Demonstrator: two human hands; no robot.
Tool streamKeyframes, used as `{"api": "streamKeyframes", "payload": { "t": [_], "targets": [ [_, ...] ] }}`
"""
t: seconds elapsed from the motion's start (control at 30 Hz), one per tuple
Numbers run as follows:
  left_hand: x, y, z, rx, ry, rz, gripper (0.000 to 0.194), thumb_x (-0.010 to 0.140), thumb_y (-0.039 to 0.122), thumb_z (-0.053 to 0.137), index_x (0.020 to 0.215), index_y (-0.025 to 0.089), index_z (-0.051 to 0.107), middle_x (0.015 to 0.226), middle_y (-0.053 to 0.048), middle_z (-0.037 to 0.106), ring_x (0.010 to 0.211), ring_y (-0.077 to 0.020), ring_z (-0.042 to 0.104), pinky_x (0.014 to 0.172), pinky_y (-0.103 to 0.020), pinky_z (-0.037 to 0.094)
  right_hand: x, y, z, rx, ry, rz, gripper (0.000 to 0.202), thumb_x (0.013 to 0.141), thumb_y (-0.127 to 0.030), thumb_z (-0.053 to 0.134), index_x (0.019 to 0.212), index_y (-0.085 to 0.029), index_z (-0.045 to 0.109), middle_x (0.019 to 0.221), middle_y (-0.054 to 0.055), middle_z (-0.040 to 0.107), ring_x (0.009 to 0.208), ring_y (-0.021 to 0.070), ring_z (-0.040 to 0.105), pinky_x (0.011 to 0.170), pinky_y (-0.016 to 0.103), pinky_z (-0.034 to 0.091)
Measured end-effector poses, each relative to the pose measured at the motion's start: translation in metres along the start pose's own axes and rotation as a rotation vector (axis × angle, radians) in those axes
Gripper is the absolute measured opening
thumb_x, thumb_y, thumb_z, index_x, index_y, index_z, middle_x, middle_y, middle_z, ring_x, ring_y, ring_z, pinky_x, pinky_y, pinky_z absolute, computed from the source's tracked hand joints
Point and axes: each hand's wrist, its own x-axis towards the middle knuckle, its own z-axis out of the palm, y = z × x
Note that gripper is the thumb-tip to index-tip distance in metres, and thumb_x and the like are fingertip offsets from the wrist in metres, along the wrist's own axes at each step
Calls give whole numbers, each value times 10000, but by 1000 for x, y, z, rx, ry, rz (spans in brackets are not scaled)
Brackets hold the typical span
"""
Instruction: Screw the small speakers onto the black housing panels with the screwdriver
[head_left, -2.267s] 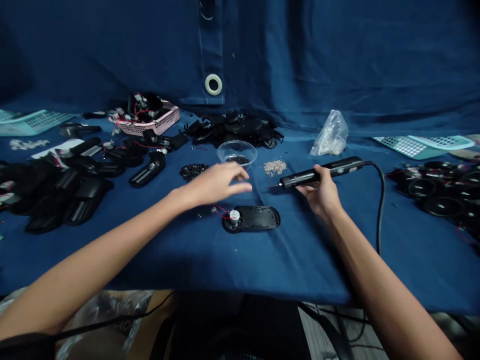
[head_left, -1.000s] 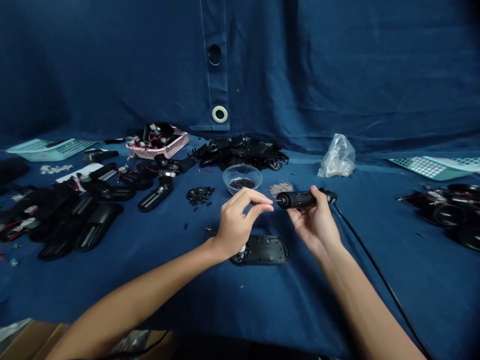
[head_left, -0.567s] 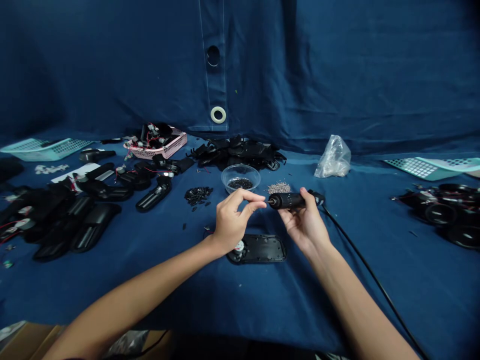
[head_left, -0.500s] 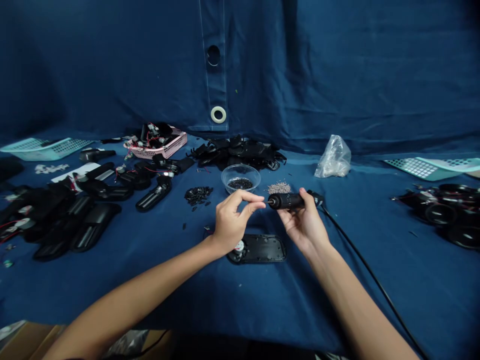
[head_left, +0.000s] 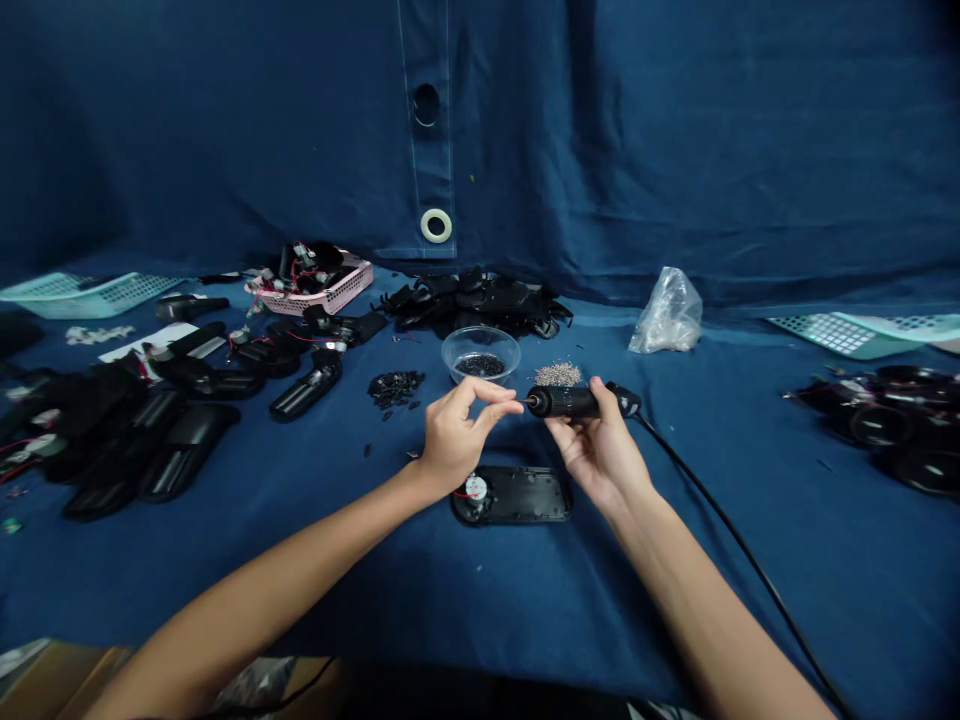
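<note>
My right hand grips a black electric screwdriver, held level with its bit toward the left. The thumb and forefinger of my left hand pinch the tip of the bit; whether a screw sits there is too small to tell. Below both hands, a black plastic housing half lies open side up on the cloth, with a round whitish motor at its left end. A pile of small silver screws is just behind the screwdriver.
Behind my left hand stands a clear bowl of small black pieces. More black bits lie left of it. Black parts are heaped behind. Assemblies crowd the left, with a pink basket. A cord trails right.
Both hands and the screwdriver have shifted slightly left together. More of the motor on the housing now shows. The left fingers still pinch at the bit.
</note>
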Motion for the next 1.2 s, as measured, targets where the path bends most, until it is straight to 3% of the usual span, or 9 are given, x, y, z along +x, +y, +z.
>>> {"api": "streamKeyframes", "payload": {
  "t": [0.37, 0.5, 0.63, 0.73, 0.8, 0.9, 1.0, 1.1, 1.2],
  "targets": [
    [7, 8, -4, -59, -134, -75, 225, 791, 357, 725, 897, 178, 639, 857, -17, 686, 803, -130, 651, 783, -270, 522, 1, -1, 0, 4, -7, 9, 263, 891, -384, 575, 885, -122, 548, 718, 24, 588, 600, 99, 614, 676, 235, 617],
    [7, 8, -18, -71, -292, -106, 613, 698, 374, 803, 1214, 213, 514, 1106, -46, 640, 1036, -159, 605, 951, -305, 466, 1, -4, -2, 9, -23, -58, 266, 892, -381, 561, 917, -116, 560, 811, 52, 637, 702, 122, 659, 672, 230, 610],
    [-2, 8, -49, 104, -659, -276, 544, 764, 478, 717, 1219, 245, 533, 1209, -55, 577, 1144, -197, 532, 1009, -354, 414, -1, -20, -5, -30, 14, -263, 196, 853, -358, 582, 836, -171, 526, 722, -12, 597, 630, 98, 622, 576, 195, 569],
    [-13, 10, -66, 237, -926, -332, 738, 681, 589, 736, 1306, 286, 486, 1287, -56, 531, 1206, -256, 475, 1024, -405, 391, -10, -35, 0, -113, 37, -548, 151, 846, -315, 550, 784, -179, 529, 678, -18, 572, 618, 85, 606, 525, 154, 513],
    [-20, 12, -69, 298, -989, -308, 795, 643, 615, 750, 1317, 291, 479, 1290, -50, 528, 1190, -265, 470, 1013, -403, 389, -19, -40, 9, -188, -24, -738, 147, 845, -278, 511, 743, -176, 540, 657, -7, 563, 625, 103, 618, 586, 199, 542],
    [-27, 11, -64, 346, -1006, -256, 673, 704, 545, 742, 1274, 274, 509, 1218, -28, 569, 1112, -228, 506, 990, -369, 392, -33, -37, 29, -261, -192, -917, 173, 838, -230, 467, 692, -177, 543, 633, 6, 547, 639, 159, 654, 676, 319, 578],
    [-31, 6, -57, 348, -972, -220, 623, 748, 487, 731, 1279, 256, 499, 1201, -18, 579, 1102, -201, 516, 987, -336, 389, -40, -24, 46, -269, -336, -1056, 50, 818, -207, 506, 791, -199, 547, 715, 16, 614, 556, 177, 645, 495, 314, 534],
    [-32, 1, -55, 347, -964, -178, 656, 753, 533, 712, 1299, 249, 485, 1221, -15, 581, 1116, -199, 522, 993, -325, 381, -38, -8, 50, -316, -472, -1111, 152, 807, -198, 569, 949, -238, 530, 718, -11, 634, 437, 146, 574, 385, 290, 461],
    [-32, -2, -55, 370, -971, -132, 662, 761, 552, 697, 1304, 239, 484, 1205, -15, 600, 1092, -199, 547, 990, -326, 374, -32, 8, 43, -404, -575, -1042, 193, 822, -237, 596, 995, -221, 511, 625, -42, 573, 414, 137, 552, 390, 289, 466]
  ]
}}
